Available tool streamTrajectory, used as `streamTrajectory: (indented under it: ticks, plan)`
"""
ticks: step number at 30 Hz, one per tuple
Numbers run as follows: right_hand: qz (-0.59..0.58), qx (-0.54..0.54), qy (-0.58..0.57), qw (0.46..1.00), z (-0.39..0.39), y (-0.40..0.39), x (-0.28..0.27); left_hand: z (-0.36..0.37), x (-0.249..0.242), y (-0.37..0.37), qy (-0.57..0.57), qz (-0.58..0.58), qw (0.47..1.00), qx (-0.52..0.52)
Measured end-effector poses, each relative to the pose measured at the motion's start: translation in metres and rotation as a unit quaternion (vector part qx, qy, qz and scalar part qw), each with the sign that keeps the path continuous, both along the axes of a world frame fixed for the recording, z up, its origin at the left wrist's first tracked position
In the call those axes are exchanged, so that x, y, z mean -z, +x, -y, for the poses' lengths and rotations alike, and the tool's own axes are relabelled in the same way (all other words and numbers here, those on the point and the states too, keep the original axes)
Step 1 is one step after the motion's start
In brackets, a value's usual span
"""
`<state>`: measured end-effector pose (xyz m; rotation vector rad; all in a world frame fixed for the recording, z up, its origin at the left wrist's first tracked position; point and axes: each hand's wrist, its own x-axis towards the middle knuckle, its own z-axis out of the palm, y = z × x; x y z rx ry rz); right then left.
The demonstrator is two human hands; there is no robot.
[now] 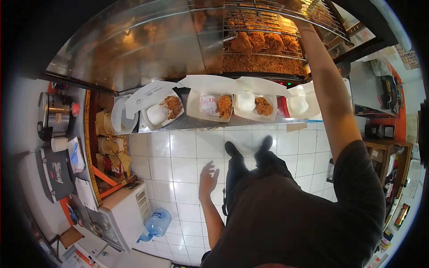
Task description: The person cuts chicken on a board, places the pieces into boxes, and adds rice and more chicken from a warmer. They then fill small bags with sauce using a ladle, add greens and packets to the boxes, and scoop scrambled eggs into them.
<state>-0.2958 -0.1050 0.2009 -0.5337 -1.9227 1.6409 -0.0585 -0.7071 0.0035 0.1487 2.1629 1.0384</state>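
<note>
My right arm reaches up into the lit warming cabinet, and my right hand (295,6) is at the wire racks near the top edge of the view. Its fingers are hard to make out, with a translucent plastic piece (287,23) beside the wrist. Pieces of fried chicken (257,41) lie on the rack below. My left hand (208,177) hangs over the floor, fingers apart, holding nothing. Along the metal counter stand open white boxes with rice and fried chicken: a left box (156,111), a second box (210,105) with wrapped rice, and a third box (257,105). The fourth box (313,94) shows only a rice mound (298,105).
Crumbs (263,65) cover the cabinet's bottom. A white bowl (123,117) sits at the counter's left end. To the left are a shelf with cardboard (111,154), a rice cooker (57,115) and a black bag (56,172). A blue water bottle (157,222) lies on the tiles.
</note>
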Motion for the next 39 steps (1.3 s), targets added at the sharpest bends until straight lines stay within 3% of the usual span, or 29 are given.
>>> streamTrajectory:
  ticks: [7, 14, 17, 19, 21, 22, 24, 25, 28, 29, 30, 34, 36, 39]
  plan:
    - [-0.139, -0.055, -0.208, 0.967, 0.046, 0.041, 0.019, 0.003, 0.013, 0.009, -0.006, 0.01, 0.999, 0.031]
    - [-0.16, -0.077, -0.231, 0.957, 0.078, 0.156, 0.01, -0.009, 0.007, 0.003, -0.01, 0.023, 0.998, 0.064]
    - [-0.131, 0.002, -0.245, 0.961, 0.082, 0.248, 0.023, -0.013, 0.009, 0.001, -0.006, 0.016, 0.997, 0.075]
    - [-0.063, 0.106, -0.19, 0.974, 0.109, 0.291, 0.007, -0.012, 0.009, 0.0, -0.006, 0.017, 0.996, 0.082]
    - [0.086, 0.097, -0.125, 0.984, 0.093, 0.328, 0.034, -0.014, 0.007, -0.003, -0.011, 0.016, 0.996, 0.085]
    - [0.088, 0.098, -0.126, 0.983, 0.083, 0.341, 0.052, -0.015, 0.008, -0.004, -0.012, 0.018, 0.996, 0.086]
    - [0.299, 0.135, 0.011, 0.945, 0.067, 0.356, 0.092, -0.016, 0.013, -0.008, -0.02, 0.012, 0.993, 0.114]
    - [0.303, 0.13, 0.011, 0.944, 0.064, 0.355, 0.111, -0.017, 0.014, -0.01, -0.021, 0.009, 0.991, 0.129]
    - [0.269, 0.228, 0.308, 0.884, 0.064, 0.344, 0.157, -0.021, 0.012, -0.02, -0.001, 0.002, 0.99, 0.139]
    - [0.33, 0.208, 0.357, 0.849, 0.067, 0.343, 0.162, -0.023, 0.009, -0.024, -0.001, 0.004, 0.99, 0.141]
    - [0.387, 0.188, 0.406, 0.806, 0.075, 0.337, 0.155, -0.023, 0.009, -0.026, 0.001, 0.005, 0.99, 0.141]
    - [0.351, 0.178, 0.467, 0.791, 0.095, 0.312, 0.107, -0.018, 0.012, -0.022, 0.005, 0.005, 0.996, 0.088]
    - [0.264, 0.019, 0.199, 0.944, 0.1, 0.295, 0.067, -0.01, 0.011, -0.016, -0.001, 0.023, 0.997, 0.073]
    - [0.26, 0.023, 0.429, 0.865, 0.142, 0.226, -0.039, -0.001, 0.014, -0.007, -0.003, 0.035, 0.997, 0.067]
